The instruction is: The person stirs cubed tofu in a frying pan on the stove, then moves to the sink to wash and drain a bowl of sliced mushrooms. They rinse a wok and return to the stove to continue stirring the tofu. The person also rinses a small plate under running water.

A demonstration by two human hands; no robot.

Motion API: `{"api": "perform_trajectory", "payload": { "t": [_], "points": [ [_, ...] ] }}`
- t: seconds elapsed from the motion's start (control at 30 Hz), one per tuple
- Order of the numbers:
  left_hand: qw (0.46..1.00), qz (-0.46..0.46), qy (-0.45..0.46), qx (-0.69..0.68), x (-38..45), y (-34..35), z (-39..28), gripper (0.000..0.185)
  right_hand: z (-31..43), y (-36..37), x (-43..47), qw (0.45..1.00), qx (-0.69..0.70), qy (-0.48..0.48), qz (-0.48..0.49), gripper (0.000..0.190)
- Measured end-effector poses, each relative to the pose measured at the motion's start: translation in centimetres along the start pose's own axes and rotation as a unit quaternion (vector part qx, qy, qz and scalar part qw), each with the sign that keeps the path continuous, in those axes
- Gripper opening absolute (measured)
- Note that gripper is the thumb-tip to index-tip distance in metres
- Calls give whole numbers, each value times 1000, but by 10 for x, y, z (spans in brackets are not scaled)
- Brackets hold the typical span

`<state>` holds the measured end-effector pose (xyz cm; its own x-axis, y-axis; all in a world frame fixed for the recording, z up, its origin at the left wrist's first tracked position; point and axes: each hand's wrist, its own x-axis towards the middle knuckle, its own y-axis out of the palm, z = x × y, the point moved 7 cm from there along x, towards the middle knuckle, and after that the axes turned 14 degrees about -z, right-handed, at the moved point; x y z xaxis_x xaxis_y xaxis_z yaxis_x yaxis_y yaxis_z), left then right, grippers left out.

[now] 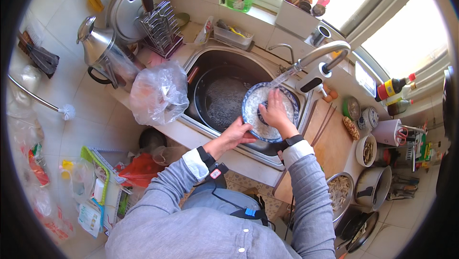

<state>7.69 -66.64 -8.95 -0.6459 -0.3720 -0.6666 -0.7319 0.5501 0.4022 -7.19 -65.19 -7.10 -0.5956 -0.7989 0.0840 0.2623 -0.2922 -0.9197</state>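
A blue-and-white patterned plate [254, 115] is tilted under water running from the curved metal faucet [326, 45]. My left hand [235, 134] grips its lower left rim, thumb on the upper face. My right hand [275, 110] lies flat on the plate's face with fingers spread slightly, below the stream. Beneath and to the left, a large dark round pan [200, 104] holding bubbly water sits in the stainless steel sink [215, 52]. Part of the sink's right side is hidden by the plate and my right hand.
Left of the sink stand a plastic bag [159, 94], a metal thermos jug [104, 51] and a wire knife rack [159, 26]. At right, a wooden cutting board [330, 140] bears chopsticks [322, 124], near a corn cob [350, 128], a white bowl [366, 150] and a metal pot [373, 187].
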Motion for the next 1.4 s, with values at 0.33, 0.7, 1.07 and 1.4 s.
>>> {"api": "perform_trajectory", "payload": {
  "t": [0.33, 0.7, 1.07, 1.4],
  "points": [
    [994, 80, 11, -80, 9, -9, -19, 53, 73, 16, -28, 904, 382, -23, 188, 60],
    [997, 13, 51, -56, 10, -41, -30, 62, 6, -24, -71, 984, -87, -150, 42, 52],
    [996, 45, -41, -64, 3, -44, -5, 60, 56, 25, -31, 969, -41, -229, 79, 62],
    [957, -172, 192, 133, 6, -80, -52, 59, 15, 39, -49, 959, -146, -67, 232, 65]
  ]
}}
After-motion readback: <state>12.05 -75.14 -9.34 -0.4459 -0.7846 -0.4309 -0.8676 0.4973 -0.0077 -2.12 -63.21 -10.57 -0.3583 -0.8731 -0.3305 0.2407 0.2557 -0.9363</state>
